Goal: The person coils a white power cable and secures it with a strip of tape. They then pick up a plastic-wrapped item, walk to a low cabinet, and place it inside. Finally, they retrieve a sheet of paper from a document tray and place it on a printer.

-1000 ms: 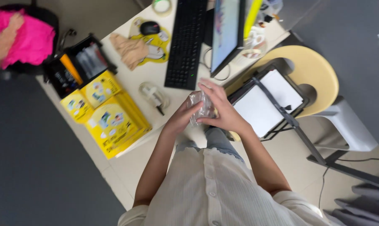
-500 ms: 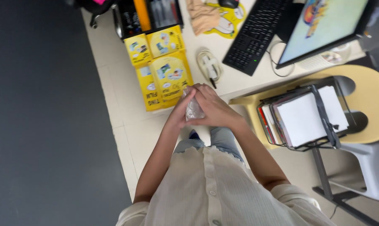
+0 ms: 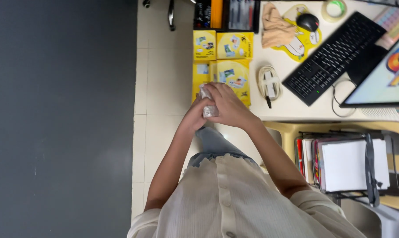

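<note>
My left hand (image 3: pixel 195 115) and my right hand (image 3: pixel 227 105) are pressed together around a small crumpled piece of clear plastic wrap (image 3: pixel 207 104), held in front of my body. Only a little of the wrap shows between the fingers. The hands hover over the near edge of a stack of yellow boxes (image 3: pixel 229 70) on the white desk (image 3: pixel 287 103). My forearms and a white buttoned shirt fill the lower middle of the view.
On the desk lie a coiled white cable (image 3: pixel 268 82), a black keyboard (image 3: pixel 333 55), a mouse (image 3: pixel 308 20) on a yellow pad, a beige cloth (image 3: pixel 275 25), a tape roll (image 3: pixel 333 9) and a monitor (image 3: pixel 387 75). A wire file rack (image 3: pixel 347 164) sits on a yellow chair at right. Dark floor lies left.
The view has swung round, so the desk now sits upright at the top. My hands have closed more tightly over the plastic wrap and stay together near the yellow boxes.
</note>
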